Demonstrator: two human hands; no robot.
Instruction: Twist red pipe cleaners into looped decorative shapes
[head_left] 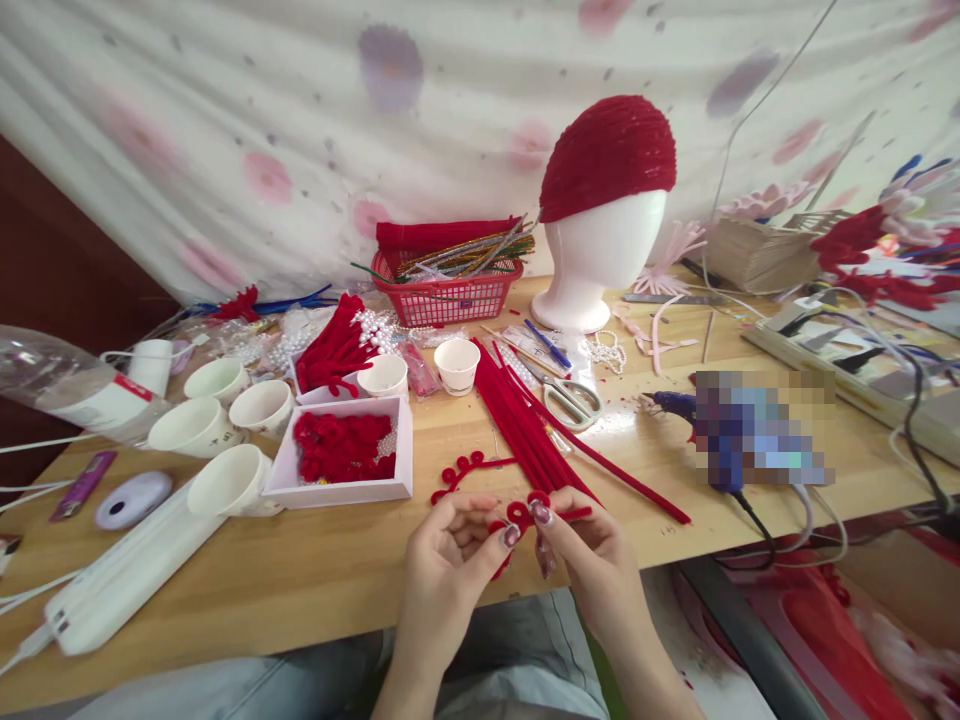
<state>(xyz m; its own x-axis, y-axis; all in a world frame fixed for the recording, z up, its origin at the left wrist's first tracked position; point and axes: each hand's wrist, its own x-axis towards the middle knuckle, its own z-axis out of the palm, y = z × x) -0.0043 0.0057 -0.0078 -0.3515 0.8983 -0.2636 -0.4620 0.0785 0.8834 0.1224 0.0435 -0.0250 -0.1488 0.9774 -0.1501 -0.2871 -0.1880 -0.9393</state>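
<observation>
Between my two hands, just above the table's front edge, is a red pipe cleaner (517,514) bent into small loops. My left hand (454,545) pinches its left part between thumb and fingers. On the other side, my right hand (581,540) grips the piece near a loop, and a straight end sticks out to the right. Just beyond my hands lies another red pipe cleaner (459,470) curled into a row of loops with a straight tail. A bundle of straight red pipe cleaners (517,425) stretches away behind my right hand.
Scissors (574,402) lie past the bundle, with a blue glue gun (720,430) to the right. A white box (337,490) of red pieces, paper cups (229,482) and a power strip (135,570) stand left. Behind are a red basket (450,300) and a foam head (600,250).
</observation>
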